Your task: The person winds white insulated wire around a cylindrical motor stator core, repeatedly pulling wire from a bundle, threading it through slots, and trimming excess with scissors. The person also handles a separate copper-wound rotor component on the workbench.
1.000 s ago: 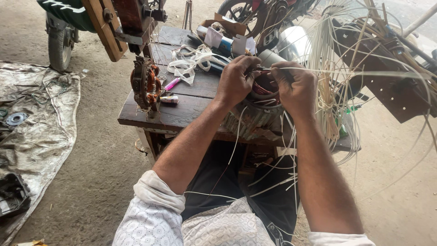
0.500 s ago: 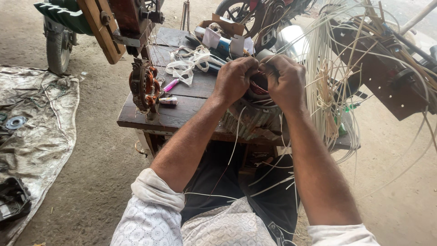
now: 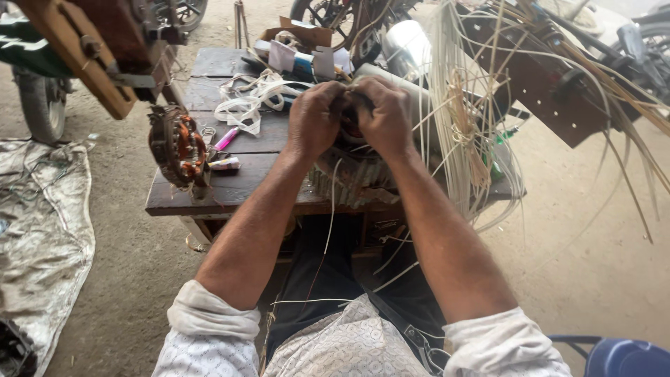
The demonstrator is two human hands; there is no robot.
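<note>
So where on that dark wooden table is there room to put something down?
The barest patch is the table's far left corner, behind the white cord tangle. A strip along the near edge, between the copper-wound coil and the left hand, also looks free. The middle and right are crowded.

Dusty concrete floor, dark wooden table, grey tarp, daylight

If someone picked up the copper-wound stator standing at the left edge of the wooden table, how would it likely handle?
The stator is probably heavy for its size: a metal core packed with copper windings. It looks rigid, though its loose wire ends could snag. Standing on edge near the rim of the wooden table, it may tip or roll if pushed.
</note>
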